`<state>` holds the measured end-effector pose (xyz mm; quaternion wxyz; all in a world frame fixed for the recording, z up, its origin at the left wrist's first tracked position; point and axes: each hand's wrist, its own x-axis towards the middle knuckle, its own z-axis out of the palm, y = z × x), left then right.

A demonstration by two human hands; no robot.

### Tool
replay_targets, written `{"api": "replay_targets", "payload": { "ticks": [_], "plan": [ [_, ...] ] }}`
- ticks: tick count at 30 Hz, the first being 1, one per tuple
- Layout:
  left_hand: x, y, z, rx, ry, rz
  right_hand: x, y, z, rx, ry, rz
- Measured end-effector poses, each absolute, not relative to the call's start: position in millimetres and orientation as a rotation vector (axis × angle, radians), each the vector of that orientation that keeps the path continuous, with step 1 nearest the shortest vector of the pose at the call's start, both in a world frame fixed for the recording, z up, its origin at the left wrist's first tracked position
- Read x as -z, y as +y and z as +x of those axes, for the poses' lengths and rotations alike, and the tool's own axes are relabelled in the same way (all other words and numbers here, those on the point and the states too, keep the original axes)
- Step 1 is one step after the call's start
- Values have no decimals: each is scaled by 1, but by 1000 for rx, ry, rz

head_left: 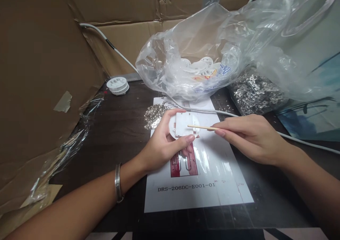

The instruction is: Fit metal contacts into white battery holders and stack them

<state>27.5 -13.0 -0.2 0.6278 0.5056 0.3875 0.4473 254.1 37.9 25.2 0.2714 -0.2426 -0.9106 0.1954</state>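
Observation:
My left hand (165,141) is closed around a round white plastic piece (183,124) with a raised square middle, its thumb along the near edge and the other fingers at the far and left edges. Between the thumb and fingers of my right hand (248,138) is a thin wooden stick (199,127), pointing left with its tip over the white piece; whether it touches the surface I cannot tell. Both hands are above a printed sheet (196,197) with a red picture and a line of text. A pile of small shiny metal parts (154,115) lies beside my left hand.
Stacked white discs (117,85) stand at the back left of the dark table (111,126). Behind the sheet is a clear plastic bag (196,38) holding white discs. A bag of metal pieces (256,93) sits at the back right. A pale cable (220,112) crosses behind my hands.

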Motion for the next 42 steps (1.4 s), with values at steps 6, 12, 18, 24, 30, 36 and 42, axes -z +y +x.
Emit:
{"api": "replay_targets", "payload": {
  "ticks": [6, 12, 18, 24, 30, 36, 42],
  "plan": [
    [3, -11, 23, -1014, 817, 1109, -23, 37, 253, -597, -2435, -626],
    [2, -8, 22, -1029, 763, 1006, -24, 36, 253, -640, -2340, -679],
    [4, -8, 25, -1006, 760, 1005, -19, 35, 248, -633, -2435, -549],
    [4, -8, 25, -1004, 739, 1039, -15, 35, 246, -588, -2489, -523],
    [6, -10, 23, -984, 748, 1097, -15, 35, 246, -523, -2514, -549],
    [5, -16, 25, -1044, 886, 1242, -16, 35, 246, -457, -2523, -547],
    [8, -15, 27, -1154, 963, 1389, -18, 35, 246, -432, -2506, -502]
  ]
}}
